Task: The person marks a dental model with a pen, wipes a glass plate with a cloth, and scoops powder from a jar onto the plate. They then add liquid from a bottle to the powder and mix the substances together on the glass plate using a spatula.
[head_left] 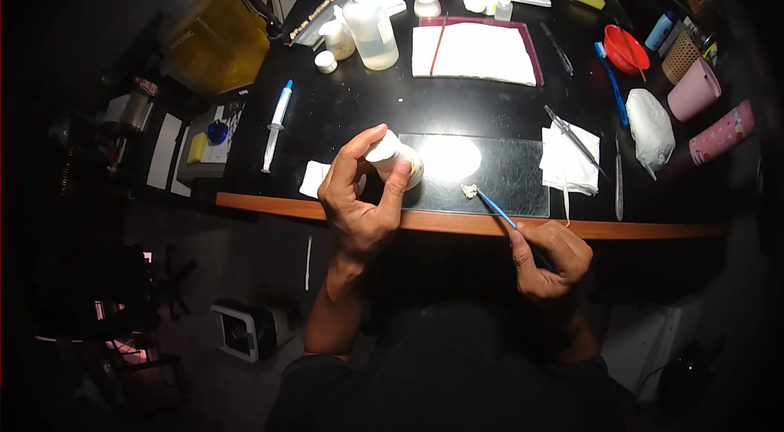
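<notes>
My left hand is wrapped round a small white bottle, tilted over the left part of a glass plate. Between the thumb and fingers of my right hand is a slim blue stick-like tool. Its tip is right at a small pale crumbly heap on the glass. A bright patch of light shines on the plate behind the heap. Just left of the bottle, a folded white tissue is partly hidden by my left hand.
Tweezers lie on white tissues at the right, with a metal tool beside them. A syringe lies at the left. Behind stand a large clear bottle and a white pad. A wooden edge borders the table's front.
</notes>
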Demonstrator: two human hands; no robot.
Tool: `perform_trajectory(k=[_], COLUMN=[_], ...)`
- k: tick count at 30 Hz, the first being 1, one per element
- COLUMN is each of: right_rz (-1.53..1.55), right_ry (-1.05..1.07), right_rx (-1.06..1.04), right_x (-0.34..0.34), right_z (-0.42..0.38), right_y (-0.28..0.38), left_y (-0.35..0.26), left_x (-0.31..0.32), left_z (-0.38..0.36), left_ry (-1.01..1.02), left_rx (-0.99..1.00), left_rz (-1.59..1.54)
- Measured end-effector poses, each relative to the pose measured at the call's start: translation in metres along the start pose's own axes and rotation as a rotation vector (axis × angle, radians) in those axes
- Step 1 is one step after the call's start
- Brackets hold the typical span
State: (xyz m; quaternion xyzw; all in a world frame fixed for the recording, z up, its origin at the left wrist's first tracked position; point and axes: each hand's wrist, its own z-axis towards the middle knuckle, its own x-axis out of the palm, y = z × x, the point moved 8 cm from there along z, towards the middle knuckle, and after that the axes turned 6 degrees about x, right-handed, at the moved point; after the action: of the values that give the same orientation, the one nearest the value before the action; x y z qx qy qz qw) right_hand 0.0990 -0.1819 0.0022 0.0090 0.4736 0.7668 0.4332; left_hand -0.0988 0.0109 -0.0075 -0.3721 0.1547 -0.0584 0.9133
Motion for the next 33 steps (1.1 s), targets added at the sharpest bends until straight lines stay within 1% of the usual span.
perform_trajectory(k=[1,4,6,9,10,13,16,19,23,25,31,33], right_rz=[-0.018,-0.052,-0.038,0.059,0.096,0.136,0.155,0.142,0.056,0.036,0.046,0.096], right_ry=[0.006,0.014,0.018,0.06,0.069,0.043,0.042,0.04,0.049,0.04,0.055,0.035], right_rx=[0.01,0.072,0.079,0.222,0.273,0.265,0.283,0.275,0.225,0.186,0.236,0.261], right_x=[-0.003,-0.008,-0.01,-0.011,-0.011,-0.012,-0.012,-0.012,-0.011,-0.01,-0.009,-0.009], right_z=[0.003,0.004,0.007,0.006,0.006,0.006,0.006,0.007,0.004,0.004,0.003,0.004], right_y=[0.002,-0.002,-0.006,-0.018,-0.022,-0.024,-0.026,-0.025,-0.024,-0.021,-0.022,-0.023], left_y=[-0.002,-0.004,-0.003,-0.002,0.0,-0.003,0.007,0.013,0.011,0.009,0.01,0.013], left_x=[-0.002,-0.009,-0.008,0.002,0.006,0.012,0.011,0.007,0.005,0.005,0.004,0.003], left_z=[0.005,0.016,0.016,0.01,0.008,0.007,0.0,-0.002,-0.001,-0.001,0.0,-0.001], left_ry=[0.024,0.035,0.022,0.02,0.018,0.032,0.059,0.065,0.054,0.048,0.038,0.032], left_rx=[0.033,-0.078,-0.063,-0.031,-0.011,0.036,-0.037,-0.109,-0.1,-0.122,-0.173,-0.199], left_rz=[0.076,0.034,-0.018,-0.103,-0.082,-0.022,-0.112,-0.133,-0.086,-0.112,-0.159,-0.184])
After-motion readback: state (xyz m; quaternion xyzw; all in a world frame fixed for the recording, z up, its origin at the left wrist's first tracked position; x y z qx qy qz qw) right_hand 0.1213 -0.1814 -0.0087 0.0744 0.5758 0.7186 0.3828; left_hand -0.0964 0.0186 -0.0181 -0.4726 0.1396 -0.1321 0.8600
